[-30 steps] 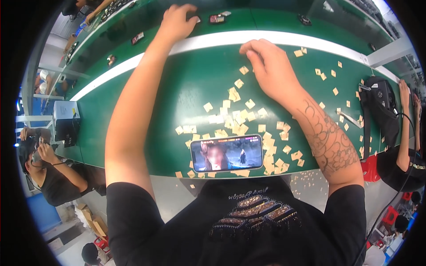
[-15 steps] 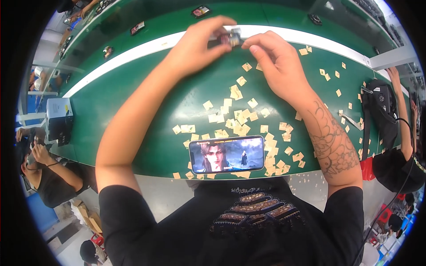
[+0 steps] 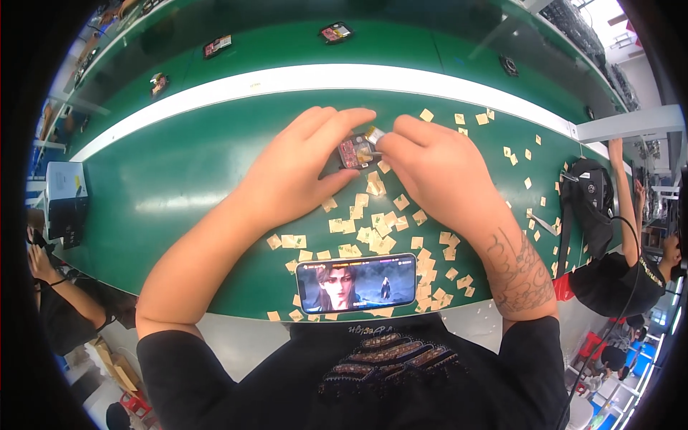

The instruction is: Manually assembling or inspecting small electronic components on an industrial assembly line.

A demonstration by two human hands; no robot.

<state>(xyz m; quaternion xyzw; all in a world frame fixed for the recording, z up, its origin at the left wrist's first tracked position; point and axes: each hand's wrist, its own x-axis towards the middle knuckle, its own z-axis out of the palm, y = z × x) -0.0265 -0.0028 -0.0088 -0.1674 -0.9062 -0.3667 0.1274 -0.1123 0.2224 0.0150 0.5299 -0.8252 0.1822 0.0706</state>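
Nearest me, a lit phone [image 3: 358, 285] lies on the green table [image 3: 165, 172], with pale yellow squares [image 3: 375, 186] scattered around and beyond it. Past them, my left hand [image 3: 294, 168] holds a small black-framed device [image 3: 352, 152] between thumb and fingers, its red inside facing up; I can't tell whether it touches the tabletop. My right hand [image 3: 433, 168] pinches a silver-and-yellow piece [image 3: 374, 134] at the device's right side, whether attached I can't tell. Farther off runs a white rail [image 3: 308, 77], and beyond it lie similar devices [image 3: 336, 33], well apart
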